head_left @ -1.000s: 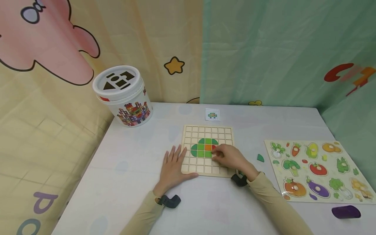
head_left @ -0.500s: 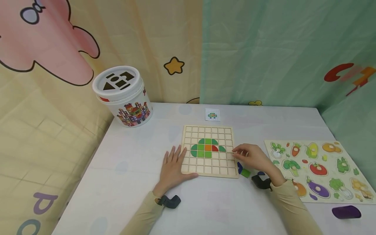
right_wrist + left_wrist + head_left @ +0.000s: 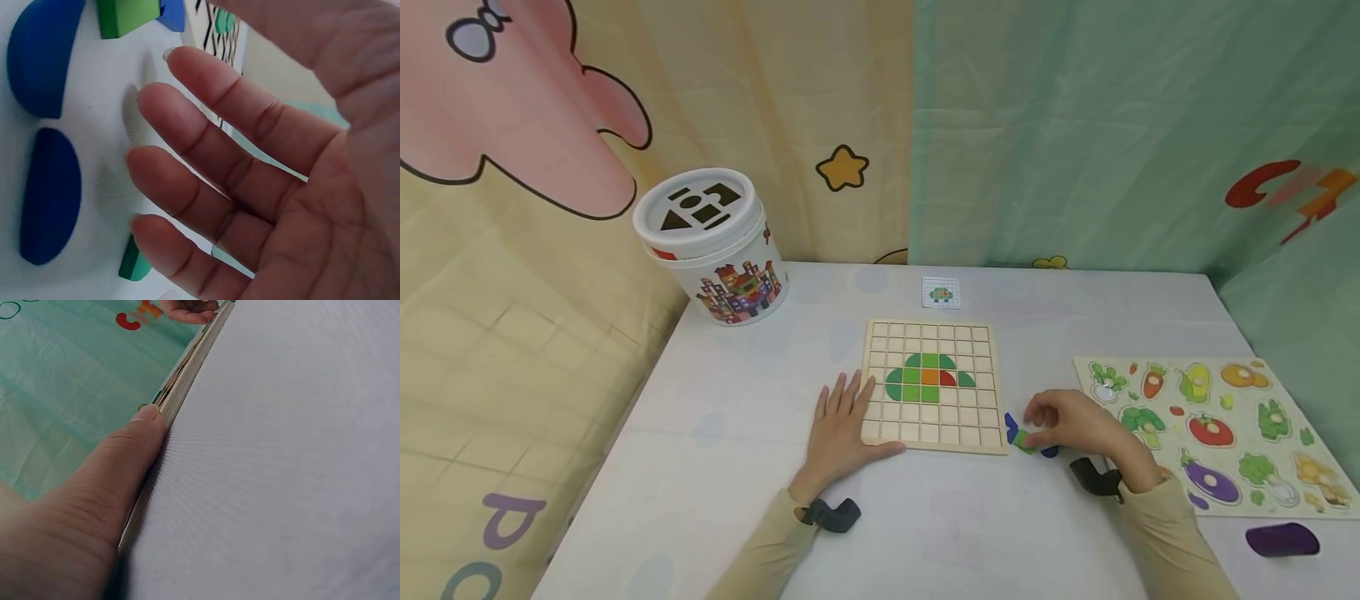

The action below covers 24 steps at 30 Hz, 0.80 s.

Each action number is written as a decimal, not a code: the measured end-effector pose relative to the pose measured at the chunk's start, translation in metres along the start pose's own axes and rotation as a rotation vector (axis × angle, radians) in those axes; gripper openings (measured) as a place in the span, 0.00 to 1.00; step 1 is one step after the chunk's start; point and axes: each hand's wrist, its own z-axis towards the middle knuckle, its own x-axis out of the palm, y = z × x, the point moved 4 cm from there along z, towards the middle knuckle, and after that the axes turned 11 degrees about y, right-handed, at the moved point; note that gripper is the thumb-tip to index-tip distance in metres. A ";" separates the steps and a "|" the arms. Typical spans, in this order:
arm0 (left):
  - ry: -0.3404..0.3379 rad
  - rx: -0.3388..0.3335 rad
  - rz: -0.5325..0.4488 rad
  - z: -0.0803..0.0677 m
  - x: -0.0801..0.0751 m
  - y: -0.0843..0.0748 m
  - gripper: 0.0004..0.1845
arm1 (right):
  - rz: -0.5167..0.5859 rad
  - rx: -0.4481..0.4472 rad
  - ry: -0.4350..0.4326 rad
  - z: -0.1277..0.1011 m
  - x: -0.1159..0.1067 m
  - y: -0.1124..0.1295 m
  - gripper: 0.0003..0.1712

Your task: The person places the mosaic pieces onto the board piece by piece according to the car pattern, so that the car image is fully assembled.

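Observation:
My left hand (image 3: 842, 433) lies with spread fingers at the left side of a wooden grid board (image 3: 910, 433), its thumb (image 3: 140, 434) along the near edge. On the grid, green tiles (image 3: 911, 384), an orange square (image 3: 930, 377) and a red quarter-round tile (image 3: 947, 378) form a car shape. To the right of the board, my right hand (image 3: 1078, 425) hovers over loose pieces, fingers loosely bent and holding nothing. Beside those fingers, the right wrist view has two dark blue half-rounds, one (image 3: 44, 59) above the other (image 3: 50, 194), a light green block (image 3: 134, 15) and a darker green piece (image 3: 134, 259).
A small card (image 3: 941, 293) with a printed car pattern lies behind the board. At the back left stands a white bucket (image 3: 737, 283) with shaped holes in its lid. A vegetable puzzle board (image 3: 1165, 383) occupies the right side, with a purple object (image 3: 1282, 540) in front of it.
My right hand has left the grid and moved right, then down to the loose pieces. A dark green tile right of the red one has come into view. The left hand stays put.

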 end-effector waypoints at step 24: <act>-0.001 0.001 -0.019 -0.001 0.000 -0.001 0.61 | -0.007 0.087 -0.006 0.003 0.002 -0.005 0.13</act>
